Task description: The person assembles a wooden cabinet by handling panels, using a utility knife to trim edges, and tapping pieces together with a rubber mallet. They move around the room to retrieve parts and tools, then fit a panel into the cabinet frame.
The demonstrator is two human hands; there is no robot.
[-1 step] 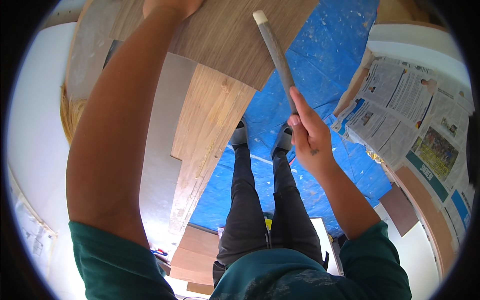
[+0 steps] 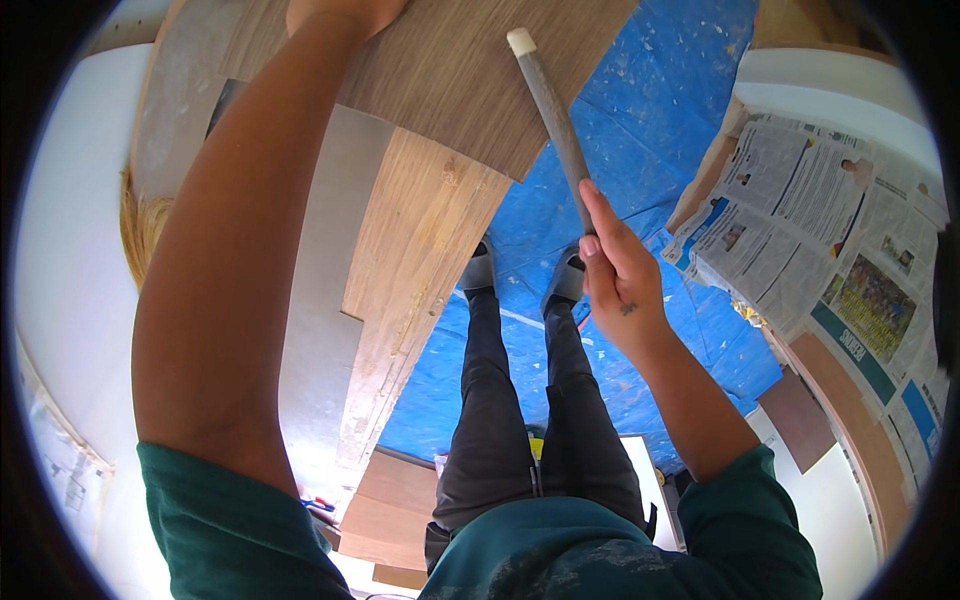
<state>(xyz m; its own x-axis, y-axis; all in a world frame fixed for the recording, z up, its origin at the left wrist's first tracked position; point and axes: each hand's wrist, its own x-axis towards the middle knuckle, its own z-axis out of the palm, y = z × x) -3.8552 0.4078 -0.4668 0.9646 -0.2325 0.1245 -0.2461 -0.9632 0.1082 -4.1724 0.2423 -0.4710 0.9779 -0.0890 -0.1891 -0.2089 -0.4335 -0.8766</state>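
My right hand (image 2: 625, 280) is closed around the lower end of a grey-brown stick (image 2: 557, 120). The stick slants up and left, its pale, blunt tip standing over the edge of a dark wood-grain board (image 2: 450, 85). I cannot tell whether the tip touches the board. At the top edge of the picture, my left hand (image 2: 345, 12) is at the same board; its fingers are cut off from view. Under the left arm lie a grey sheet (image 2: 335, 215) and a lighter wood panel (image 2: 410, 225) with worn, stained patches.
A blue tarp (image 2: 650, 130) spotted with white covers the floor under my feet. On the right, newspaper (image 2: 790, 190) lies over a pale surface with a wooden edge (image 2: 850, 430). A blond bristle-like tuft (image 2: 145, 230) shows at the left, beside a white wall (image 2: 75, 230).
The stick's tip has dipped very slightly. Otherwise the hands and boards look the same.
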